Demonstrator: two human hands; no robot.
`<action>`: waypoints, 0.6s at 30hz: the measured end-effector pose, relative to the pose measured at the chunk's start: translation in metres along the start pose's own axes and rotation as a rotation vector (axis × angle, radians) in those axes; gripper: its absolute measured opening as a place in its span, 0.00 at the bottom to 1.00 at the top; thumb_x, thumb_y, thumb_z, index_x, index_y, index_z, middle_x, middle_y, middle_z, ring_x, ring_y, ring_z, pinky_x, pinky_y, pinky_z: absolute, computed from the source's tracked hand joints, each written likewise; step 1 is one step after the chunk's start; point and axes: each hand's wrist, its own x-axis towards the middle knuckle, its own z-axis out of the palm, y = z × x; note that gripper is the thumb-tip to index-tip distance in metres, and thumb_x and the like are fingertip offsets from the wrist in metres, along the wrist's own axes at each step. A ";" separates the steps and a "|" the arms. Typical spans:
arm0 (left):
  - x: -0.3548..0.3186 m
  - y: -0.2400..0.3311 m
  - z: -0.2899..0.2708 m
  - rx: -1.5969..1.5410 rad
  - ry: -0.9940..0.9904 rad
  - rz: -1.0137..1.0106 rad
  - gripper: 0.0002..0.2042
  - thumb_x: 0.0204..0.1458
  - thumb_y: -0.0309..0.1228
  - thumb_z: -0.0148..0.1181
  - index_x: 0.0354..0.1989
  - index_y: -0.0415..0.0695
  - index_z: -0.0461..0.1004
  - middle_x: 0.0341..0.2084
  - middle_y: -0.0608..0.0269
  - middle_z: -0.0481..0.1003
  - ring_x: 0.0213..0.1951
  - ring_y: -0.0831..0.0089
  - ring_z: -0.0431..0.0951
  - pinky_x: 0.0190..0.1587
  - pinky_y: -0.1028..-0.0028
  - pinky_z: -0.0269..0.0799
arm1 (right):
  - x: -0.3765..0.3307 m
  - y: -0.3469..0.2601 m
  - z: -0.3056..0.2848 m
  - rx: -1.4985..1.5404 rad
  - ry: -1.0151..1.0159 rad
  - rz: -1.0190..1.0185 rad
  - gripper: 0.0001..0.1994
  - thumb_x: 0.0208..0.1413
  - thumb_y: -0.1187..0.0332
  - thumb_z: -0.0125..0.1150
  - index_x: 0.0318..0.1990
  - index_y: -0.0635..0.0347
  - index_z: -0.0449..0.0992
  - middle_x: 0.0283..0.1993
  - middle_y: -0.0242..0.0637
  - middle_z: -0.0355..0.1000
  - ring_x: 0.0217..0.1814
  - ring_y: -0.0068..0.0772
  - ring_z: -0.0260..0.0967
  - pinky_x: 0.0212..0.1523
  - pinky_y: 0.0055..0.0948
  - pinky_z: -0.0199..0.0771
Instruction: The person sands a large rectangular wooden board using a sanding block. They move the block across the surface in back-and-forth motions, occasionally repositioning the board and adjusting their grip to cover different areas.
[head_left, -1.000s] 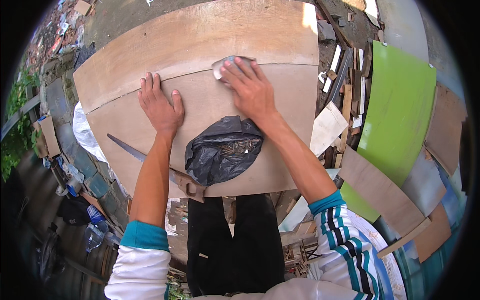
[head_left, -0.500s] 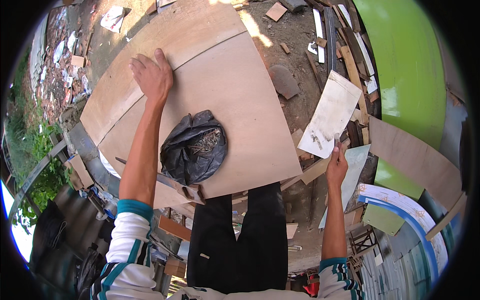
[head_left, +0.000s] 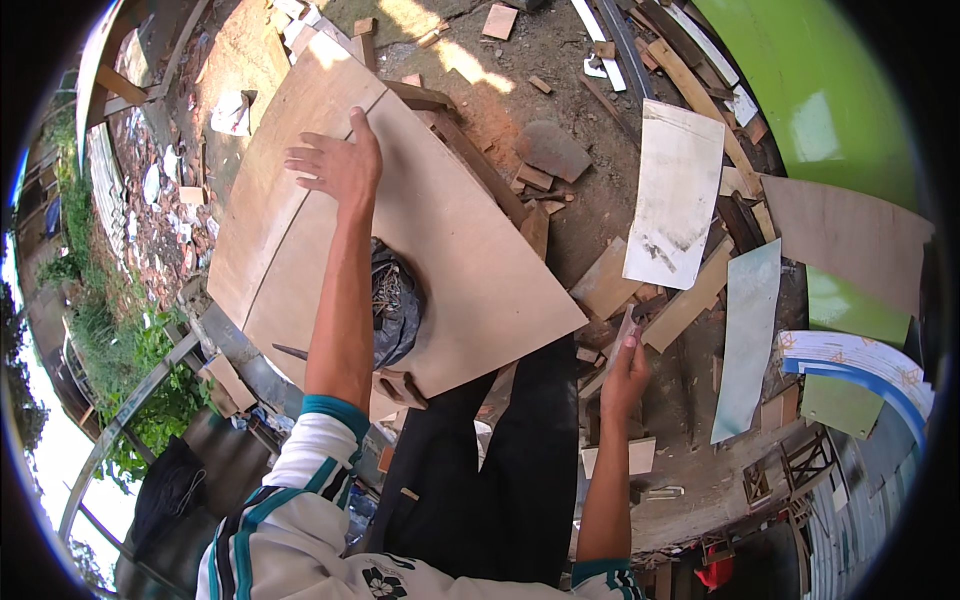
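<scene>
My left hand (head_left: 345, 160) lies open, fingers spread, on a light brown plywood sheet (head_left: 470, 250) with a seam across it. Partly behind my left forearm sits a black plastic bag (head_left: 405, 315) holding many nails (head_left: 388, 290). What looks like a handsaw lies at the sheet's near edge; its brown wooden handle (head_left: 400, 388) shows, while the forearm covers the middle. To the right, past the sheet's corner, my right hand (head_left: 625, 375) is closed on a narrow pale piece (head_left: 627, 325). Whether this is a tool's handle I cannot tell.
A stained white board (head_left: 677, 190) and a pale blue-green panel (head_left: 748, 340) lie to the right among wood offcuts (head_left: 690, 295). Beyond stands a large green curved surface (head_left: 800, 110). Rubble and litter (head_left: 150, 190) cover the far left ground.
My view has turned, and the plywood appears rotated, with timber showing under its far right edge. My right hand is now apart from the white board and nearer the sheet's corner.
</scene>
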 end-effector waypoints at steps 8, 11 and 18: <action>-0.105 0.076 0.046 0.125 -0.414 0.870 0.47 0.63 0.65 0.38 0.77 0.36 0.43 0.75 0.33 0.44 0.77 0.42 0.37 0.76 0.46 0.30 | -0.003 0.030 0.017 0.087 0.043 -0.056 0.27 0.73 0.54 0.47 0.64 0.71 0.71 0.61 0.53 0.74 0.65 0.39 0.71 0.64 0.35 0.67; -0.169 0.081 0.028 -0.476 -0.773 0.839 0.42 0.64 0.60 0.44 0.75 0.38 0.50 0.74 0.36 0.50 0.77 0.46 0.43 0.75 0.45 0.32 | -0.010 0.010 0.018 0.053 -0.011 -0.087 0.27 0.73 0.54 0.47 0.65 0.71 0.69 0.62 0.53 0.74 0.65 0.39 0.70 0.65 0.35 0.66; -0.180 -0.027 0.023 0.148 0.011 0.264 0.42 0.64 0.52 0.51 0.72 0.26 0.49 0.73 0.28 0.45 0.75 0.33 0.39 0.74 0.43 0.33 | -0.021 0.008 0.003 0.060 -0.009 -0.067 0.28 0.73 0.51 0.47 0.63 0.71 0.71 0.56 0.44 0.77 0.56 0.29 0.71 0.57 0.32 0.70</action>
